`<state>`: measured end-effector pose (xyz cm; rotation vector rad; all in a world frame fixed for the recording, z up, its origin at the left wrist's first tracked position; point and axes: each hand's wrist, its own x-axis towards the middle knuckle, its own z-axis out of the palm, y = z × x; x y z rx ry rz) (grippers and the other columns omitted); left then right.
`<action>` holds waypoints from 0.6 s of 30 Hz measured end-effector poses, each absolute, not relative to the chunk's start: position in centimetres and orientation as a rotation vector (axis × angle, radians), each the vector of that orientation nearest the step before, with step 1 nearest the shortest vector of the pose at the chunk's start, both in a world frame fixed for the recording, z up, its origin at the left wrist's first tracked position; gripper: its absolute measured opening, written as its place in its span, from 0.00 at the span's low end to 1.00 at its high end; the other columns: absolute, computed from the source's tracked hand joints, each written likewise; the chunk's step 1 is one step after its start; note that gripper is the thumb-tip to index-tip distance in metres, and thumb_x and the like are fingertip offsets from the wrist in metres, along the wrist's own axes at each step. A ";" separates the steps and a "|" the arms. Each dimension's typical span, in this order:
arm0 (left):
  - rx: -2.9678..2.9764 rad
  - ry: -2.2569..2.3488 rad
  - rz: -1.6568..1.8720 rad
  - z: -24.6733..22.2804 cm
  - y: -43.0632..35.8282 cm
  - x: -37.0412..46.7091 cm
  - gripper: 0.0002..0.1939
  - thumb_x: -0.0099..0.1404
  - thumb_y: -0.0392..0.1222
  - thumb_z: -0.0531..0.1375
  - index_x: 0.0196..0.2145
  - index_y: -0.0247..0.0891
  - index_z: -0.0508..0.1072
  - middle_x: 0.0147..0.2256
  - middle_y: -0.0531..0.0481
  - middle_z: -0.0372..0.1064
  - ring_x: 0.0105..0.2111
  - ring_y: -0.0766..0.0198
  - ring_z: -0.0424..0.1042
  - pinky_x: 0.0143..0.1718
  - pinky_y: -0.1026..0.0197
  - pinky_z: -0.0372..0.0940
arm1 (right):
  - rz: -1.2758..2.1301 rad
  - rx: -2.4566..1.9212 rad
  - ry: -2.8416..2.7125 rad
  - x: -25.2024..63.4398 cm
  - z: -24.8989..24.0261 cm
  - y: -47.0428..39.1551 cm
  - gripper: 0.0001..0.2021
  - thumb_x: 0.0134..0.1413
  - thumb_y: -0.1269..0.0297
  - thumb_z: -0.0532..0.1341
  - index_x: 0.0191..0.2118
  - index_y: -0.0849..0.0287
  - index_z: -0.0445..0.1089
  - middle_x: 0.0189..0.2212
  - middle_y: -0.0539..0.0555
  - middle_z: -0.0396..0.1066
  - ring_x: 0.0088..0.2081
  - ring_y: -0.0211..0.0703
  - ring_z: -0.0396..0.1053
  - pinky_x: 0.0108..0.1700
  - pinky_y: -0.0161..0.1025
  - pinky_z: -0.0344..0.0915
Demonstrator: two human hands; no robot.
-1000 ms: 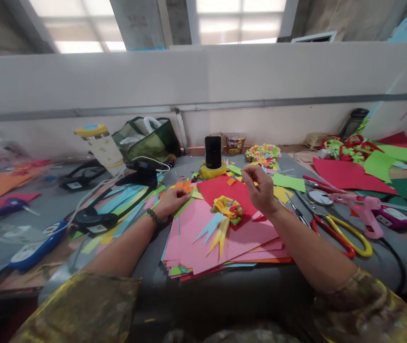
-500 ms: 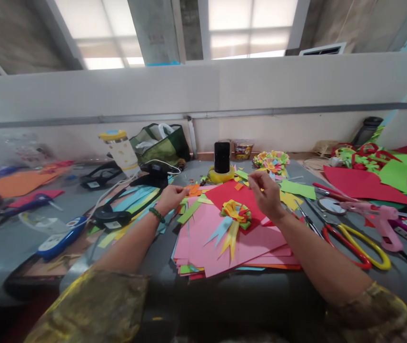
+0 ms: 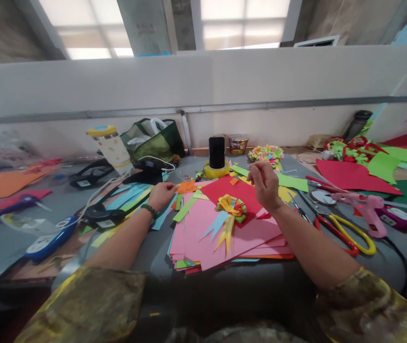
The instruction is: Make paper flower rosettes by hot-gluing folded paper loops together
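Note:
My left hand (image 3: 163, 194), with a dark green bead bracelet at the wrist, is beside small orange paper pieces (image 3: 186, 186); its fingertips are pinched together, and whatever they hold is too small to make out. Raised over the right side of the paper stack is my right hand (image 3: 265, 185), its fingers curled and thumb against forefinger; anything in that pinch is hidden. Between the hands lies a folded paper rosette (image 3: 231, 208) in yellow, orange and green, with blue and yellow tails. It rests on a red sheet (image 3: 213, 189) over pink sheets (image 3: 206, 238).
Scissors (image 3: 346, 233) with red and yellow handles and a pink glue gun (image 3: 365, 207) lie at right. A phone (image 3: 216, 152) stands in a yellow tape roll (image 3: 210, 170) behind the stack. A tumbler (image 3: 110, 147) and blue glue gun (image 3: 51, 238) are at left.
The view has shifted slightly, so most things sit a little further left and higher. My left hand stays by the orange pieces, my right hand stays raised, and the rosette lies as before.

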<state>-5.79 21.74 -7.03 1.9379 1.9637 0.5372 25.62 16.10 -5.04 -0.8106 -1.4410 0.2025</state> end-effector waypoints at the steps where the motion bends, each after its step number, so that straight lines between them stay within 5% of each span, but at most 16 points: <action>1: 1.940 1.970 0.543 -7.0 21.8 -5.8 0.18 0.70 0.48 0.62 0.52 0.36 0.74 0.53 0.45 0.71 0.47 0.52 0.74 0.46 0.50 0.73 | 0.207 -0.801 -1.428 25.7 -5.0 16.2 0.21 0.63 0.39 0.55 0.37 0.53 0.64 0.20 0.44 0.63 0.21 0.36 0.61 0.25 0.36 0.60; 5: 1.937 2.002 0.601 -6.9 21.8 -6.1 0.17 0.70 0.49 0.62 0.50 0.35 0.74 0.50 0.46 0.72 0.46 0.53 0.75 0.45 0.50 0.73 | 0.164 -0.749 -1.341 26.3 -4.5 16.5 0.21 0.64 0.38 0.54 0.39 0.53 0.63 0.20 0.43 0.64 0.20 0.36 0.60 0.23 0.35 0.59; 9: 1.942 2.008 0.708 -6.6 21.7 -6.2 0.13 0.69 0.46 0.58 0.37 0.34 0.79 0.34 0.49 0.78 0.37 0.55 0.76 0.35 0.60 0.68 | 0.095 -0.695 -1.203 27.8 -3.2 16.7 0.22 0.63 0.36 0.53 0.36 0.52 0.60 0.19 0.44 0.64 0.18 0.34 0.59 0.22 0.34 0.57; 12: 1.955 1.984 0.792 -6.3 21.6 -6.1 0.15 0.62 0.46 0.56 0.30 0.37 0.81 0.23 0.50 0.76 0.31 0.55 0.75 0.29 0.62 0.61 | 0.051 -0.690 -1.084 29.0 -2.2 16.9 0.23 0.63 0.36 0.53 0.36 0.52 0.59 0.19 0.43 0.64 0.18 0.34 0.58 0.22 0.33 0.56; 18: 1.928 1.961 0.849 -6.0 21.4 -5.9 0.15 0.55 0.48 0.56 0.26 0.39 0.80 0.17 0.50 0.71 0.25 0.56 0.71 0.25 0.62 0.59 | 0.008 -0.730 -0.998 30.1 -1.7 17.2 0.24 0.64 0.35 0.50 0.37 0.52 0.59 0.19 0.43 0.63 0.17 0.35 0.57 0.21 0.34 0.56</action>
